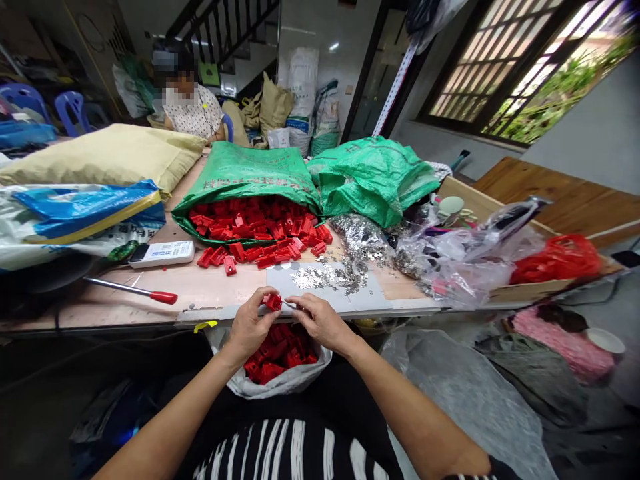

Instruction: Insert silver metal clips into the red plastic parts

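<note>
My left hand is closed around a small red plastic part, held just above the table's front edge. Close beside it, my right hand pinches a small thin metal piece between thumb and finger, near the red part. Below both hands, a white sack in my lap holds many red parts. On the table ahead lies a spread of small silvery metal pieces. Behind it, more red parts spill from the mouth of a green woven sack.
A red-handled rod and a white box-like device lie at left. Second green bag, clear plastic bags and a red bag fill the right. Another person sits across the table.
</note>
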{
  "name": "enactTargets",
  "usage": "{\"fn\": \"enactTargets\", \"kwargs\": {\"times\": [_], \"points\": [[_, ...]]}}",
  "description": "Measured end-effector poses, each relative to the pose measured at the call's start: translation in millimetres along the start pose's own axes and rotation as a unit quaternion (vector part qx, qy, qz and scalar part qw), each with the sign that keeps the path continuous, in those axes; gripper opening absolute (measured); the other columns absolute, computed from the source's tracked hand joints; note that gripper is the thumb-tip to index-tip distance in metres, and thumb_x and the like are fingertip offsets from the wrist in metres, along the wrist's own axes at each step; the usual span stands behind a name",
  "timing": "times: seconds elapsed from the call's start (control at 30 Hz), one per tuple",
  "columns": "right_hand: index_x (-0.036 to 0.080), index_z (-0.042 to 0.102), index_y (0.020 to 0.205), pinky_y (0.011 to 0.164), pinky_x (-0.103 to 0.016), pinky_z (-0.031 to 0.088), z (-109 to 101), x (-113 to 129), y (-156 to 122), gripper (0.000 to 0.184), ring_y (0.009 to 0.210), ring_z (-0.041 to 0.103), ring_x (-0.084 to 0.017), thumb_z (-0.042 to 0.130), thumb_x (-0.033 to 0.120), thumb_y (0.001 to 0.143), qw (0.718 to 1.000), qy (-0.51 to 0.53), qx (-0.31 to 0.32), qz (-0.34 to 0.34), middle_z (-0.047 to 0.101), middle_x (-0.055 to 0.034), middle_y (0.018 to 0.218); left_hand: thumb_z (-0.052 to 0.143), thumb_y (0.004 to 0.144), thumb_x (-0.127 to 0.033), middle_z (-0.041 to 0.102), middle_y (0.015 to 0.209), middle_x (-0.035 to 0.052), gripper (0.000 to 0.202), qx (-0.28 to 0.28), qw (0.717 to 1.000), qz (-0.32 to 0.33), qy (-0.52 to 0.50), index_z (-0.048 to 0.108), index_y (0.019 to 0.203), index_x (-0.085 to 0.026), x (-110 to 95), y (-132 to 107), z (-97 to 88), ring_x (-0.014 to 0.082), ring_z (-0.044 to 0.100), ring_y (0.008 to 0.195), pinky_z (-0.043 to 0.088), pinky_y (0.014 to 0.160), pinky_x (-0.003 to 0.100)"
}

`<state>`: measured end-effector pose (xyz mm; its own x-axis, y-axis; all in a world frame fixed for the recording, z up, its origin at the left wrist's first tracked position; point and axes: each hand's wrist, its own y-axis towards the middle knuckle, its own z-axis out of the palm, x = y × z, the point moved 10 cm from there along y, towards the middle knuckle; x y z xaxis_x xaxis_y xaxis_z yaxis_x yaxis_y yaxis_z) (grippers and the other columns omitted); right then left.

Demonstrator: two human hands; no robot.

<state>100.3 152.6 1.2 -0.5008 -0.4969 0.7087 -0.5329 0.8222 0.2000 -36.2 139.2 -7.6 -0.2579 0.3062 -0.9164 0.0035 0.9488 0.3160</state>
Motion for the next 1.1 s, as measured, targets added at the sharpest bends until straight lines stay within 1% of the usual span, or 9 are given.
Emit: {"fn": "enactTargets", "kwargs": {"times": [0.1, 0.2, 0.4, 0.6, 0.77, 0.97, 1.1], "points": [[0.021, 0.064, 0.106, 0.074, -0.029, 0.043, 2.5, -4.6, 0.7, 0.024, 0.079, 0.057, -0.016, 0.057, 0.012, 0.084, 1.0, -0.022, -0.008, 0.014, 0.063, -0.0033, 0.087, 0.061, 0.074, -0.012, 0.068, 0.102, 0.003, 0.039, 0.03, 0.998, 0.017, 0.057, 0.062, 0.11, -0.024, 3.7, 6.2, 5.9, 0.019, 0.062, 0.093, 0.047, 0.089, 0.035], [0.02, 0.066, 0.097, 0.076, -0.029, 0.044, 3.7, -4.5, 2.0, 0.018, 0.082, 0.059, -0.016, 0.057, 0.011, 0.083, 0.999, -0.044, -0.008, 0.006, 0.064, -0.0044, 0.089, 0.061, 0.075, -0.012, 0.069, 0.104, 0.0041, 0.043, 0.061, 0.994, 0.038, 0.079, 0.062, 0.116, -0.025, 4.6, 10.1, 11.7, 0.0199, 0.063, 0.096, 0.047, 0.09, 0.036], [0.019, 0.069, 0.094, 0.079, -0.028, 0.045, 7.1, -3.8, 5.4, 0.02, 0.084, 0.061, -0.017, 0.057, 0.009, 0.082, 0.997, -0.073, 0.015, 0.0, 0.065, -0.0058, 0.09, 0.061, 0.078, -0.015, 0.069, 0.108, 0.0046, 0.042, 0.094, 0.989, 0.056, 0.101, 0.061, 0.119, -0.025, 7.4, 13.8, 14.9, 0.0207, 0.063, 0.102, 0.048, 0.092, 0.037], [0.018, 0.071, 0.094, 0.078, -0.025, 0.045, 7.2, -4.7, 7.3, 0.02, 0.084, 0.062, -0.015, 0.057, 0.009, 0.082, 0.996, -0.082, 0.022, 0.02, 0.066, -0.0051, 0.089, 0.06, 0.077, -0.015, 0.068, 0.114, 0.0042, 0.043, 0.107, 0.988, 0.037, 0.107, 0.061, 0.119, -0.023, 14.3, 14.6, 15.1, 0.0195, 0.061, 0.109, 0.046, 0.098, 0.035], [0.019, 0.071, 0.093, 0.077, -0.024, 0.044, 6.9, -6.9, 8.4, 0.02, 0.083, 0.061, -0.015, 0.057, 0.009, 0.082, 0.995, -0.085, 0.034, 0.032, 0.067, -0.0046, 0.088, 0.061, 0.076, -0.016, 0.069, 0.113, 0.0034, 0.043, 0.108, 0.989, 0.021, 0.1, 0.062, 0.117, -0.024, 15.6, 15.5, 14.5, 0.0197, 0.062, 0.107, 0.046, 0.097, 0.035], [0.02, 0.071, 0.095, 0.079, -0.026, 0.042, 9.6, -5.2, 10.3, 0.021, 0.089, 0.061, -0.018, 0.054, 0.015, 0.085, 0.983, -0.152, 0.052, 0.084, 0.068, -0.006, 0.092, 0.061, 0.074, -0.014, 0.071, 0.107, 0.0038, 0.042, 0.111, 0.99, 0.003, 0.082, 0.064, 0.116, -0.022, 20.5, 16.5, 14.6, 0.0196, 0.065, 0.099, 0.047, 0.095, 0.034], [0.019, 0.069, 0.099, 0.077, -0.028, 0.041, 14.4, -1.1, 10.1, 0.023, 0.089, 0.061, -0.02, 0.05, 0.018, 0.088, 0.971, -0.202, 0.044, 0.123, 0.067, -0.0086, 0.094, 0.06, 0.073, -0.013, 0.07, 0.109, 0.0045, 0.042, 0.115, 0.99, -0.002, 0.076, 0.064, 0.115, -0.022, 26.6, 17.4, 16.1, 0.0196, 0.066, 0.097, 0.048, 0.093, 0.033]]}}
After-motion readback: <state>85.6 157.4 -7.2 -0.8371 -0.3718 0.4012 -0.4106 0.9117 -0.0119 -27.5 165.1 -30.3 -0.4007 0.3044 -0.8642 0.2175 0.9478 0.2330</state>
